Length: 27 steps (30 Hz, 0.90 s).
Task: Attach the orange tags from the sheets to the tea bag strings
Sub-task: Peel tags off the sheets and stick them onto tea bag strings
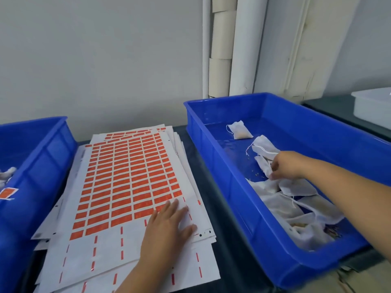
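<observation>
A stack of white sheets (pixel 131 246) covered with rows of orange tags (pixel 127 178) lies in the middle of the table. My left hand (pixel 167 227) rests flat on the top sheet's near right part, fingers straight. To the right stands a blue bin (pixel 273 246) holding a heap of white tea bags (pixel 296 208) with strings. My right hand (pixel 285 164) reaches into this bin and pinches a white tea bag (pixel 264 166) at the top of the heap. One tea bag (pixel 240 130) lies alone at the bin's far end.
A second blue bin (pixel 36 172) stands at the left, with tagged tea bags (pixel 7 192) partly visible inside. A white container (pixel 374 106) sits at the far right. Cardboard tubes (pixel 222 49) and white rolls lean against the wall behind.
</observation>
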Each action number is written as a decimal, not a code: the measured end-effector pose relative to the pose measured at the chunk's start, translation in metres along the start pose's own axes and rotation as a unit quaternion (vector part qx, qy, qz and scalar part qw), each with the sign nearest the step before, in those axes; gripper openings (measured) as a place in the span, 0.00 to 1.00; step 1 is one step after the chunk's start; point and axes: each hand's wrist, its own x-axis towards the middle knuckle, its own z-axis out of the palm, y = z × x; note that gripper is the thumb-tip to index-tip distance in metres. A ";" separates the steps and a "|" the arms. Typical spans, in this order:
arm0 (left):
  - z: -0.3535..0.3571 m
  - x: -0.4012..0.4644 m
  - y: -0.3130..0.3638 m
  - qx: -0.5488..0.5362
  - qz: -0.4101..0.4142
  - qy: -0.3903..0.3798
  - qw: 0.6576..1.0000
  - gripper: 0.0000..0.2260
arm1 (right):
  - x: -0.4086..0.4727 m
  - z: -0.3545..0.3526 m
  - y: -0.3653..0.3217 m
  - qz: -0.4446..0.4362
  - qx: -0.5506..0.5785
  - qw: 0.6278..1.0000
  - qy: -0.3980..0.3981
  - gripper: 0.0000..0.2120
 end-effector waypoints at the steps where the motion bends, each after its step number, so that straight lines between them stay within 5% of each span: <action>1: 0.000 0.000 0.000 0.001 -0.001 0.003 1.000 0.27 | 0.001 0.002 -0.001 0.002 -0.016 1.000 0.002 0.11; 5: 0.001 -0.002 0.000 -0.003 0.002 0.011 1.000 0.26 | 0.000 0.001 0.003 0.019 -0.037 0.999 0.015 0.11; 11: -0.002 -0.005 0.001 -0.007 0.009 0.017 1.000 0.25 | -0.014 -0.019 0.014 0.019 0.168 0.979 0.117 0.08; 16: -0.003 -0.008 0.001 -0.011 0.011 0.021 1.000 0.24 | -0.021 -0.031 0.008 -0.012 0.199 0.968 0.151 0.10; 22: -0.004 -0.008 0.001 -0.017 0.014 0.020 1.000 0.24 | -0.025 -0.030 -0.007 -0.041 0.060 0.994 0.079 0.15; 27: -0.003 -0.009 -0.001 -0.009 0.018 0.025 0.999 0.24 | -0.036 -0.019 -0.012 -0.187 -0.079 0.979 -0.019 0.27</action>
